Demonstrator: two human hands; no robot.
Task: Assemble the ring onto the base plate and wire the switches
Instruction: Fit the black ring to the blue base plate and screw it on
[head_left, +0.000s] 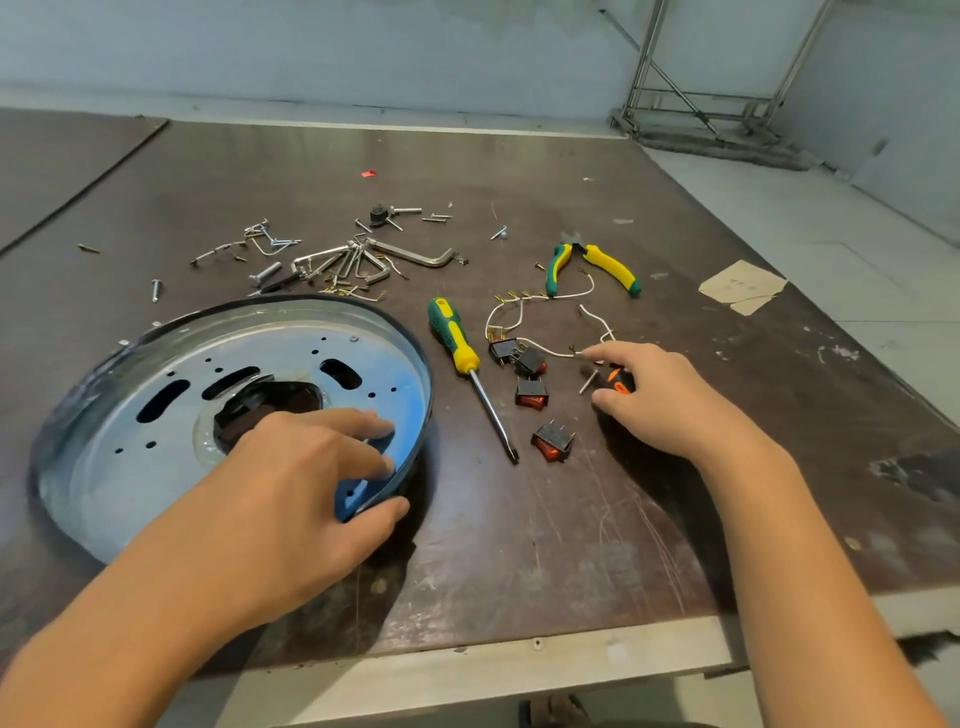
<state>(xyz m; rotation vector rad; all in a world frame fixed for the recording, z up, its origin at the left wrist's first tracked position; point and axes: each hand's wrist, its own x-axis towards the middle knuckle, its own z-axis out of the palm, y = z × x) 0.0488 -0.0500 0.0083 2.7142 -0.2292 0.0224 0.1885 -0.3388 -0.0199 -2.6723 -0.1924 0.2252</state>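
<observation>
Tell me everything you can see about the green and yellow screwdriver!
The screwdriver has a chunky green handle with yellow patches that looks like plastic or rubber, and a long, thin, shiny metal shaft with a flat tip. It lies flat on the dark table, handle away from the person, tip towards them. It sits between the round metal base plate and the black-and-red switches. Only the table touches it.

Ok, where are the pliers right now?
Head view, right of centre: the green-and-yellow-handled pliers lie beyond the white wires, right of the silver hex keys.
</observation>
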